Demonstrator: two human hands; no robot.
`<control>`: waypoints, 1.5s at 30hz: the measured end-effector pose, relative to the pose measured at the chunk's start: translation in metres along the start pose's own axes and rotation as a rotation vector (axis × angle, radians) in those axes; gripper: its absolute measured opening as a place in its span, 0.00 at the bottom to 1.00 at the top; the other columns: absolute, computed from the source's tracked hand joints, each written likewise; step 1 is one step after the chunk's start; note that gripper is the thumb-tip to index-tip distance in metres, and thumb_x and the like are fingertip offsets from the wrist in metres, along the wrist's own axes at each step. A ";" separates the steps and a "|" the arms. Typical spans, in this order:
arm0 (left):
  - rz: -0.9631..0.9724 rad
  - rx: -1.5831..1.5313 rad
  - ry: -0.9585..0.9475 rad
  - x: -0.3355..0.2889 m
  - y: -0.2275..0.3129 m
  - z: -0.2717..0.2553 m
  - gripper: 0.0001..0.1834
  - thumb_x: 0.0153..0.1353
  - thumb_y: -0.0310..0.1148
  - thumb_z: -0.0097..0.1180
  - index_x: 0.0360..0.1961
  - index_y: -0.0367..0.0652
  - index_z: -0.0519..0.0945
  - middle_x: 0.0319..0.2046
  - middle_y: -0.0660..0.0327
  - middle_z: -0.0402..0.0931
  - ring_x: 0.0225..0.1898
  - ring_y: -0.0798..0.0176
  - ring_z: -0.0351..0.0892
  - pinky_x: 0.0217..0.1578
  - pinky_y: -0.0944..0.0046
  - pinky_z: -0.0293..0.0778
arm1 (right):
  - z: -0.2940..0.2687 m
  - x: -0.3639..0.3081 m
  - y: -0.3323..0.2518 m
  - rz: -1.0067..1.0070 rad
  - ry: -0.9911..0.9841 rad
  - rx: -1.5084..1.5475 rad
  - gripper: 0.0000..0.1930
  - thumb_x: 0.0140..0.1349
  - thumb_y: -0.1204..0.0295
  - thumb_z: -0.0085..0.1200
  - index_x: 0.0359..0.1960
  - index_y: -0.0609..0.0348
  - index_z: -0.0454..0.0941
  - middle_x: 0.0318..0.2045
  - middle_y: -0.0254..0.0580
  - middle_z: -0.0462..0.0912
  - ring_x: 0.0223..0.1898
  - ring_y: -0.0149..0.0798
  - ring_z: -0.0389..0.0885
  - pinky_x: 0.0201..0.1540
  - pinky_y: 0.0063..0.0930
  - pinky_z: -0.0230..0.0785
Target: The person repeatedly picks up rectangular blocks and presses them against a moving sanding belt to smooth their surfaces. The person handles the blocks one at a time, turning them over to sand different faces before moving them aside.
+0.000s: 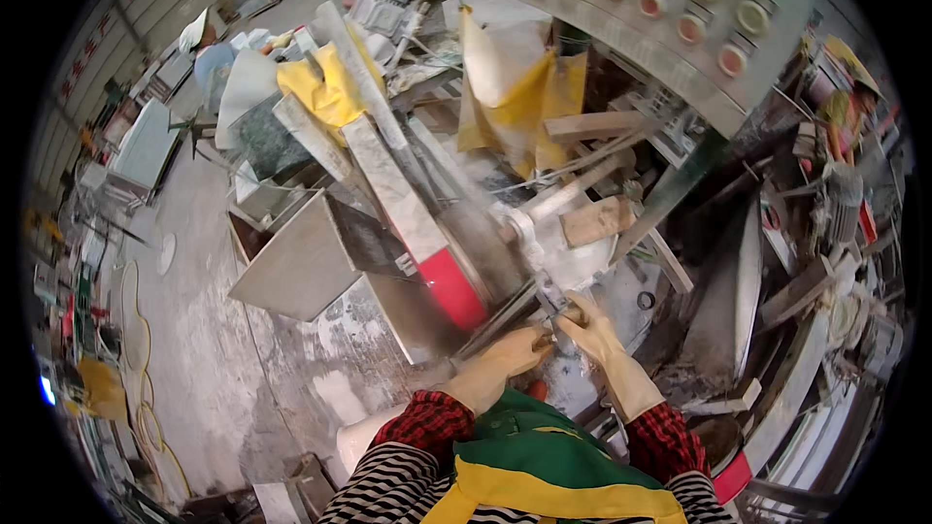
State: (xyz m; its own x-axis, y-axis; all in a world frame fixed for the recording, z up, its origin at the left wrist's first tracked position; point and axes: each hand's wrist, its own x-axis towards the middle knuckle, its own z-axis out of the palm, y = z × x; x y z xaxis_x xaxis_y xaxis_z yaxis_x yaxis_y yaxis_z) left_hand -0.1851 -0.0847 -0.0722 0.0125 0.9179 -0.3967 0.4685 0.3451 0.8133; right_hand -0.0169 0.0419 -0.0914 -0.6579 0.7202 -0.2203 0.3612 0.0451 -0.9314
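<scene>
While left hand (508, 353) and right hand (594, 332) nearly meet, I cannot tell what their fingers (533, 341) grip.

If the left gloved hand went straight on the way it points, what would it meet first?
Most likely the right hand, just ahead of the left hand; their relative depth is hard to judge.

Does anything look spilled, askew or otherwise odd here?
Yes: loose wooden pieces lie at odd angles below the control panel, seemingly dumped, not stacked. Whitish residue also blotches the floor left of the left hand.
</scene>
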 end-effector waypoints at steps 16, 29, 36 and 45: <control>0.090 -0.507 0.378 -0.048 -0.083 -0.094 0.11 0.66 0.32 0.50 0.42 0.38 0.81 0.25 0.57 0.80 0.27 0.57 0.79 0.31 0.61 0.74 | 0.216 0.164 -0.188 -0.345 -0.043 -0.865 0.44 0.50 0.54 0.64 0.66 0.55 0.55 0.48 0.56 0.78 0.50 0.57 0.77 0.53 0.48 0.70; 0.570 0.034 0.913 -0.020 -0.014 -0.122 0.08 0.59 0.24 0.53 0.39 0.40 0.81 0.20 0.50 0.74 0.24 0.45 0.76 0.27 0.53 0.71 | 0.074 0.132 -0.046 -0.109 0.162 0.021 0.41 0.52 0.66 0.68 0.68 0.60 0.63 0.56 0.63 0.76 0.60 0.52 0.74 0.61 0.39 0.66; 0.004 0.723 1.198 0.015 -0.035 -0.141 0.30 0.54 0.44 0.63 0.54 0.39 0.74 0.60 0.40 0.65 0.62 0.36 0.61 0.62 0.42 0.55 | -0.084 -0.026 0.041 0.190 0.702 0.889 0.12 0.66 0.70 0.52 0.48 0.59 0.81 0.40 0.39 0.85 0.39 0.35 0.83 0.43 0.31 0.76; -0.298 0.931 0.980 0.043 -0.056 -0.122 0.33 0.62 0.56 0.51 0.60 0.44 0.72 0.69 0.41 0.56 0.69 0.39 0.55 0.66 0.44 0.54 | -0.197 -0.313 0.146 -0.147 1.677 1.134 0.17 0.70 0.75 0.46 0.58 0.63 0.72 0.52 0.45 0.80 0.50 0.42 0.80 0.57 0.37 0.72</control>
State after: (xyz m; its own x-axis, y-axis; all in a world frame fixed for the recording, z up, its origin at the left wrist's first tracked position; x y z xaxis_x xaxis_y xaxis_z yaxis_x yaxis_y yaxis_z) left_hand -0.3189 -0.0411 -0.0828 -0.6292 0.7288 0.2700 0.7599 0.6498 0.0168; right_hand 0.3719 -0.0408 -0.1014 0.7404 0.5853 -0.3305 -0.5593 0.2638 -0.7859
